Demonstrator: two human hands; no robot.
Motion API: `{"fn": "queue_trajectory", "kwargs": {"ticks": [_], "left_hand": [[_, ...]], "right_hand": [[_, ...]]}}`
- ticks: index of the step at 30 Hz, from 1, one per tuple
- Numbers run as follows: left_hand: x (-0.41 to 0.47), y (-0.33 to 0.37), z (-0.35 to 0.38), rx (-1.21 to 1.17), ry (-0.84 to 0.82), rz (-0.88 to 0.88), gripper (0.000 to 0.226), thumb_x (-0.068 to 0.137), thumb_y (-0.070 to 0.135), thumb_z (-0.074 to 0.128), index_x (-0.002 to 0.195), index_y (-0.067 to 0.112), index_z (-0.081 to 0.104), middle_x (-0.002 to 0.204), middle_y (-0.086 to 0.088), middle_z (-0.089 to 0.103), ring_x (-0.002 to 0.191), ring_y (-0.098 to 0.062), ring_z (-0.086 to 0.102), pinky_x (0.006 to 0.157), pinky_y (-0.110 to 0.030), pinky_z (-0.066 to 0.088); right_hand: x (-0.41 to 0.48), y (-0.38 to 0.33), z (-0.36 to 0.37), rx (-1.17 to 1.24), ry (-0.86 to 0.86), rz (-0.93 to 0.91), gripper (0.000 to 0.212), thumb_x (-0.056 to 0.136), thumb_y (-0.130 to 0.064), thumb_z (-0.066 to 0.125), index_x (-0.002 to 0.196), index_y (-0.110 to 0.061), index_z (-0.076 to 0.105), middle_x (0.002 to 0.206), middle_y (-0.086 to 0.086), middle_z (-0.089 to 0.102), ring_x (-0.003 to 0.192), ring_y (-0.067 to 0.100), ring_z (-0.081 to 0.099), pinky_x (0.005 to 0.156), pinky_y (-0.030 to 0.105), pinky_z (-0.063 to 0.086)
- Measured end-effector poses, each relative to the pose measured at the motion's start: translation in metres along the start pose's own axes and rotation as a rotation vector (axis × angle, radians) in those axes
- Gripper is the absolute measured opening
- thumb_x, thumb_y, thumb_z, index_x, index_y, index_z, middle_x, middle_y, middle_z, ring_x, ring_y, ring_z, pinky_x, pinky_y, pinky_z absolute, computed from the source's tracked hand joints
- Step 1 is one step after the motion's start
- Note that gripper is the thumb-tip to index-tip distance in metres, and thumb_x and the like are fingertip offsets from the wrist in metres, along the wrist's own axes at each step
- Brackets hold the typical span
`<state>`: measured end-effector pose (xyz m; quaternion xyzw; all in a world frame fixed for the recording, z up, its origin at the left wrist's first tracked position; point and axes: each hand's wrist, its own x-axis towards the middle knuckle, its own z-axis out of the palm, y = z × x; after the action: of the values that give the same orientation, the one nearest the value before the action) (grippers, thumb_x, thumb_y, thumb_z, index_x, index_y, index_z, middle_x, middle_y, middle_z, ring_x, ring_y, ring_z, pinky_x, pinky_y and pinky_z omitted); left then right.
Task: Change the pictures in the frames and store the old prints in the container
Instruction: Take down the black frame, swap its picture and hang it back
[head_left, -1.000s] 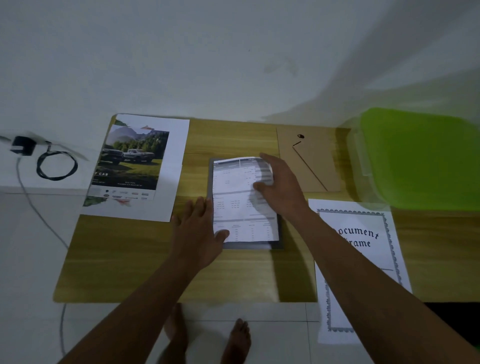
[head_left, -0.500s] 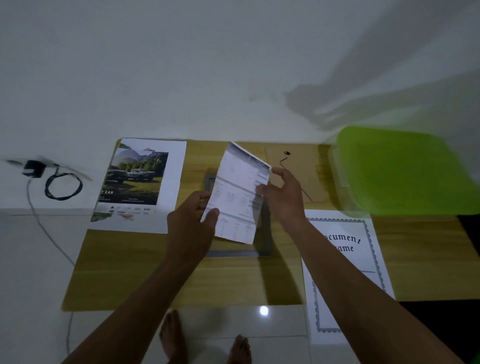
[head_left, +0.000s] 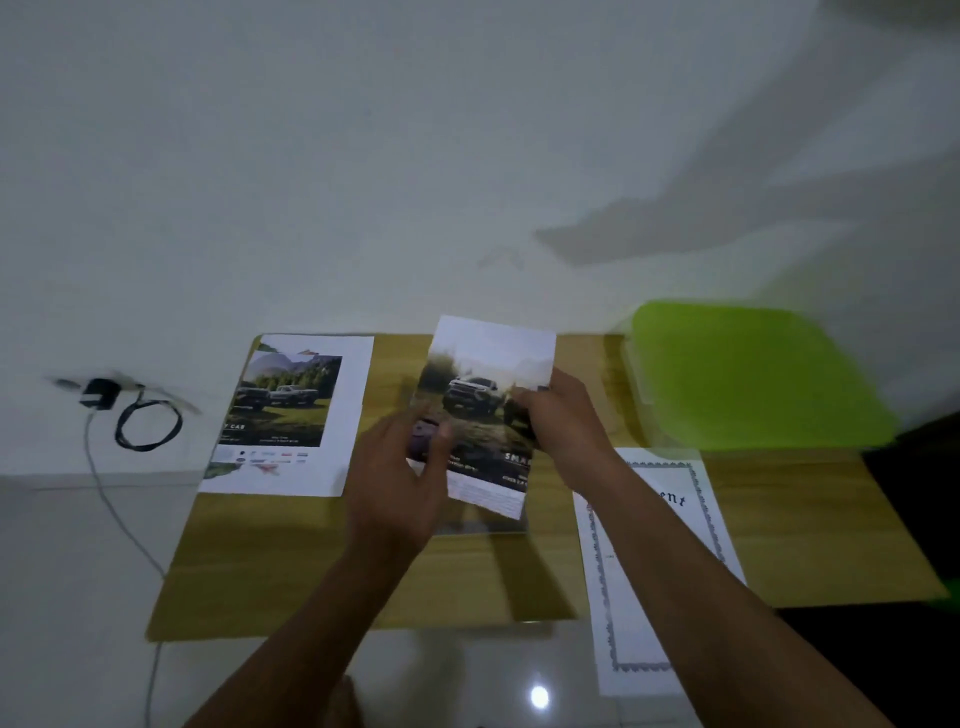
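A spare print lies flat at the table's left. The left hand and right hand pinch opposite edges of a car print — raised above the frame, picture side visible, likely for checking. The green container stands closed, right.

- A low table stands against the wall.
- A car print lies on its far left part.
- A held print is above the middle, the left hand at its left edge, the right hand at its right.
- A certificate sheet lies right of the hands, overhanging the near edge.
- A lidded container sits at the far right.
- A cable lies left of the table.
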<state>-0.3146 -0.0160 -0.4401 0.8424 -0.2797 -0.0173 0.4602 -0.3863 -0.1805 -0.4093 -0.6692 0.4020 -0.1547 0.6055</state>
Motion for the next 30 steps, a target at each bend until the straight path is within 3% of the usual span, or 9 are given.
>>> {"fn": "queue_trajectory", "kwargs": {"ticks": [3,6,10,14,18,21,25,27,30], "left_hand": [[0.013,0.001,-0.001,-0.184,-0.210,-0.284,0.060,0.091,0.030,0.063,0.145,0.034,0.038,0.127,0.008,0.061,0.112,-0.011,0.059,0.095,-0.033,0.049],[0.008,0.014,0.009,-0.380,-0.450,-0.368,0.072,0.087,0.009,0.067,0.146,0.035,0.035,0.094,0.009,0.064,0.082,-0.006,0.065,0.060,-0.016,0.051],[-0.015,0.016,0.043,-0.321,-0.575,-0.319,0.084,0.080,0.010,0.076,0.146,0.036,0.032,0.093,0.000,0.063,0.082,-0.013,0.065,0.060,-0.026,0.056],[-0.040,0.018,0.086,-0.222,-0.624,-0.216,0.089,0.075,0.007,0.078,0.135,0.050,0.029,0.085,0.018,0.062,0.076,-0.009,0.064,0.053,-0.012,0.046],[-0.059,0.019,0.128,-0.109,-0.697,-0.186,0.063,0.071,0.001,0.076,0.121,0.035,0.061,0.071,0.011,0.064,0.064,-0.012,0.064,0.062,-0.027,0.054],[-0.070,0.024,0.159,-0.070,-0.723,-0.170,0.061,0.074,-0.001,0.074,0.130,0.016,0.058,0.092,-0.007,0.069,0.078,-0.027,0.068,0.072,-0.035,0.056],[-0.074,0.016,0.194,0.074,-0.697,-0.090,0.074,0.075,0.008,0.073,0.142,0.020,0.045,0.081,0.005,0.063,0.081,-0.020,0.064,0.074,-0.032,0.053],[-0.073,0.011,0.204,0.165,-0.705,-0.036,0.073,0.076,0.019,0.074,0.142,0.020,0.044,0.090,0.001,0.066,0.086,-0.021,0.063,0.075,-0.037,0.054],[-0.071,0.005,0.213,0.405,-0.662,0.109,0.077,0.078,0.038,0.071,0.144,0.020,0.037,0.110,-0.006,0.057,0.103,-0.028,0.053,0.080,-0.039,0.051]], "right_hand": [[-0.004,0.018,-0.028,0.012,-0.063,0.009,0.018,0.094,-0.008,0.056,0.100,-0.021,0.067,0.087,0.003,0.071,0.081,0.024,0.064,0.072,0.034,0.050],[-0.015,0.039,-0.053,0.011,-0.034,0.009,0.019,0.096,-0.009,0.060,0.114,-0.015,0.059,0.094,0.004,0.069,0.077,0.020,0.062,0.064,0.026,0.050],[-0.029,0.081,-0.081,-0.121,0.124,-0.034,0.048,0.090,-0.016,0.071,0.128,-0.029,0.046,0.097,-0.010,0.063,0.082,-0.002,0.062,0.068,0.017,0.048],[-0.038,0.132,-0.106,-0.184,0.201,0.039,0.048,0.089,-0.019,0.072,0.130,-0.028,0.049,0.092,0.000,0.062,0.085,0.013,0.064,0.066,0.023,0.047],[-0.043,0.176,-0.134,-0.293,0.220,0.095,0.054,0.090,-0.015,0.069,0.140,-0.021,0.050,0.102,0.003,0.062,0.091,0.018,0.062,0.075,0.027,0.046],[-0.041,0.197,-0.153,-0.392,0.236,0.125,0.059,0.089,-0.012,0.069,0.144,-0.019,0.048,0.104,0.006,0.064,0.090,0.018,0.060,0.076,0.024,0.042],[-0.027,0.211,-0.167,-0.501,0.241,0.127,0.053,0.084,-0.006,0.071,0.134,-0.014,0.055,0.100,0.010,0.067,0.081,0.019,0.060,0.067,0.025,0.041],[-0.019,0.217,-0.170,-0.592,0.258,0.108,0.042,0.082,-0.008,0.068,0.122,-0.015,0.058,0.100,0.013,0.062,0.080,0.024,0.059,0.060,0.026,0.041],[-0.013,0.223,-0.171,-0.753,0.262,0.090,0.041,0.087,-0.014,0.064,0.125,-0.017,0.052,0.114,0.014,0.051,0.103,0.033,0.052,0.077,0.038,0.049]]}}
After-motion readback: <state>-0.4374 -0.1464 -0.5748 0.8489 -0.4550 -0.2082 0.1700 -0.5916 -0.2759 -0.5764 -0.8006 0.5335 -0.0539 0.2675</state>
